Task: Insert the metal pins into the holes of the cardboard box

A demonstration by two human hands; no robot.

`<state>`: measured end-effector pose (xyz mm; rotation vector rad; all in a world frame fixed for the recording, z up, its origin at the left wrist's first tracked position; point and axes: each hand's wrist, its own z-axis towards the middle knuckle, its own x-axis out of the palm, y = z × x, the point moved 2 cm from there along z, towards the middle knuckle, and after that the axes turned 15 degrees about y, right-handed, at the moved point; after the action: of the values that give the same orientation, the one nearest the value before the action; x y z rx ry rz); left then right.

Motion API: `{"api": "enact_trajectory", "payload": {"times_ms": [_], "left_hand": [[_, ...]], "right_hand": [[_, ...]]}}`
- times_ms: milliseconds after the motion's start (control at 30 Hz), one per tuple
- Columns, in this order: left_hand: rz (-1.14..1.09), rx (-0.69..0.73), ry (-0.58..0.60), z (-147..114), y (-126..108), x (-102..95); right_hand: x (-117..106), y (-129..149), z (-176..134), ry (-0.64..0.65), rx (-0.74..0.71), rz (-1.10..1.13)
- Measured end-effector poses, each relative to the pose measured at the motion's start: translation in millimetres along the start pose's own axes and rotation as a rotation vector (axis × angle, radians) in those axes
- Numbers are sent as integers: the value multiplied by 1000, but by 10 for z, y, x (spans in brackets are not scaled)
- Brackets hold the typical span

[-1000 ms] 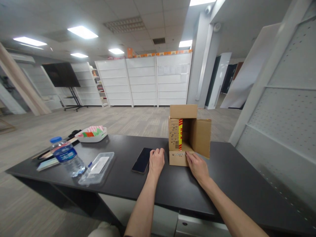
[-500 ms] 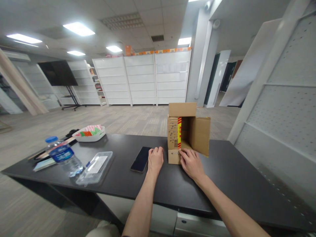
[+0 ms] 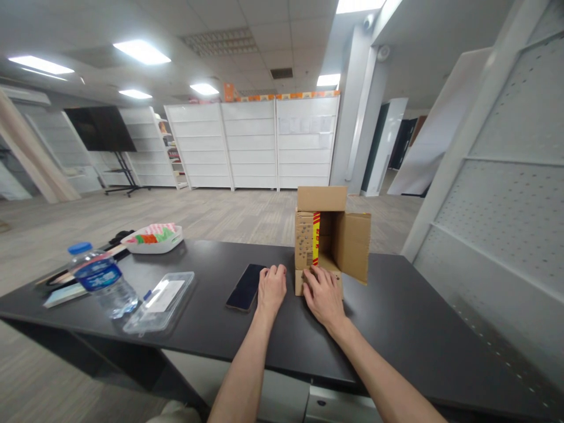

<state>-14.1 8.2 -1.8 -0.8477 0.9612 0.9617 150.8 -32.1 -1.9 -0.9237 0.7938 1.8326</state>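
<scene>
A brown cardboard box (image 3: 304,238) stands on the table with its front open, a top flap raised and a right side flap swung out. A yellow-and-red tape strip (image 3: 316,235) runs down its front. My right hand (image 3: 325,296) lies over the low front flap, fingers apart, fingertips touching the cardboard. To the left of the box, my left hand (image 3: 272,288) rests near the tabletop with its fingers curled in; whatever may be inside them is hidden. Just beside that hand lies a dark smartphone (image 3: 245,288), flat on the table.
On the left of the black table (image 3: 207,335) stand a water bottle (image 3: 103,282) and a clear plastic case (image 3: 163,302). Behind them sits a white basket (image 3: 161,245) with colourful packets. A perforated white panel (image 3: 506,217) rises along the right.
My right hand has shifted left across the box's lower front flap, and its fingers are more spread. The left hand stays beside the phone. The whole view has moved slightly.
</scene>
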Motion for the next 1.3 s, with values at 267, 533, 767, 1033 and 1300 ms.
{"api": "enact_trajectory", "payload": {"times_ms": [267,533,767,1033,1300], "left_hand": [[16,-1,10,8,-7,-4],[25,-4,18,14,-7,-19],[24,-8,27,21,-13,-30],[14,1,15,16,-11,-28],[20,-7,25,19,-12,-27]], "right_hand": [[6,13,-13,19,10,-14],[-1,17,-14,39,6,27],[2,20,-17,25,8,34],[-39,30,3,39,12,31],[-44,31,10,45,17,9]]}}
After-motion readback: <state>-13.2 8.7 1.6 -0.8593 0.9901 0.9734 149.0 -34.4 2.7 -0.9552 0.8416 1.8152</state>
